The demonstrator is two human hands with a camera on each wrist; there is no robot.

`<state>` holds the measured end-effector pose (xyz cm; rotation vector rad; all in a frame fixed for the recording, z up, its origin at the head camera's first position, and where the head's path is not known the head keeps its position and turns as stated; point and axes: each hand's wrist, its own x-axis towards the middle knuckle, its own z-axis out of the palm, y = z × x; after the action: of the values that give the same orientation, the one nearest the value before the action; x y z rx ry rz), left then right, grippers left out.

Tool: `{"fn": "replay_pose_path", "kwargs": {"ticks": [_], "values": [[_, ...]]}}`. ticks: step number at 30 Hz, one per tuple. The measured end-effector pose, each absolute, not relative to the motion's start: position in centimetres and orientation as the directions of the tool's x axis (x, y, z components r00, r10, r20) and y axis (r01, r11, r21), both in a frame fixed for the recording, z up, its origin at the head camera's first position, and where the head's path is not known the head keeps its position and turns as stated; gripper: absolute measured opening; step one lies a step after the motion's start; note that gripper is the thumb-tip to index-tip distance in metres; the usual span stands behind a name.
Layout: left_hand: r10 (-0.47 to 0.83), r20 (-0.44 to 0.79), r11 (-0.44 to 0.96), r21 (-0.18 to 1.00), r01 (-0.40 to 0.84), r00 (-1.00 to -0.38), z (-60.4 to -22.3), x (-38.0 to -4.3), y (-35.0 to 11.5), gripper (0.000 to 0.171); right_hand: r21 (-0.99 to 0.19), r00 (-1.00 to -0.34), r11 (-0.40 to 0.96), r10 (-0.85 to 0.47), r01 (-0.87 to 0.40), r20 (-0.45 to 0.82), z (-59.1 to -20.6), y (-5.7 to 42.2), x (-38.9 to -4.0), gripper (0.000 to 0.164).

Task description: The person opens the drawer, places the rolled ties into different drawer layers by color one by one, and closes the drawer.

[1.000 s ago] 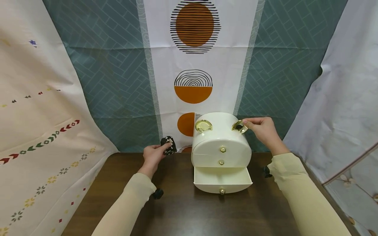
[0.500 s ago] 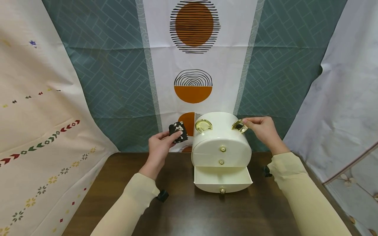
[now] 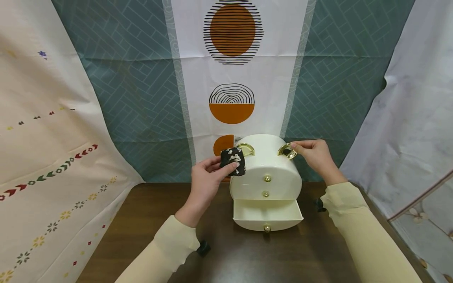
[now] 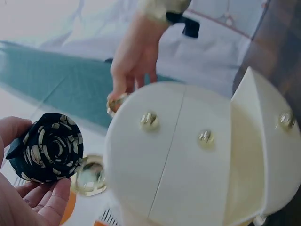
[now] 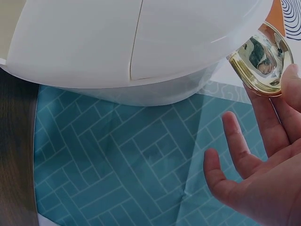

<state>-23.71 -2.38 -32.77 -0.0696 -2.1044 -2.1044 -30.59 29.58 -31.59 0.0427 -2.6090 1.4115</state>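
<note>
My left hand (image 3: 206, 184) pinches a rolled-up black cloth (image 3: 233, 162) with a white pattern. Its coiled end, a spiral, faces the left wrist camera. In the head view the roll overlaps the left gold ear (image 3: 247, 149) of a white drawer box (image 3: 265, 157). On the box's other side, my right hand (image 3: 316, 156) grips the right gold ear (image 5: 263, 66) between thumb and forefinger, the other fingers spread beneath. The bottom drawer (image 3: 247, 225) is pulled out, showing a bare interior; the two upper drawers, with gold knobs (image 3: 267, 179), are shut.
The box stands at the back of a dark wooden table (image 3: 240, 259), close before a green and white hanging cloth (image 3: 141, 118). A cream patterned cloth (image 3: 70, 157) hangs on the left and a white one (image 3: 400, 137) on the right.
My left hand has lifted the rolled cloth from left of the box and carried it rightward, up to the left ear. The right hand has kept its hold on the right ear.
</note>
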Motion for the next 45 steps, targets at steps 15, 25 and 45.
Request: {"fn": "replay_pose_path", "kwargs": {"ticks": [15,25,45], "values": [[0.093,0.093,0.245,0.963,0.113,-0.991,-38.1,-22.3,1.3,0.055,-0.828,-0.984,0.55,0.057,-0.109,0.168,-31.3,29.5,-30.7,0.057],[0.126,0.052,0.374,0.922,0.097,-0.991,-41.8,-22.2,2.1,0.048,-0.828,-0.985,0.55,0.05,-0.109,0.163,-31.5,29.8,-30.6,0.061],[0.032,-0.004,0.48,0.877,0.012,-0.999,-42.5,-22.3,2.6,0.039,-0.821,-0.987,0.56,0.036,-0.113,0.16,-31.7,29.8,-30.5,0.061]]}}
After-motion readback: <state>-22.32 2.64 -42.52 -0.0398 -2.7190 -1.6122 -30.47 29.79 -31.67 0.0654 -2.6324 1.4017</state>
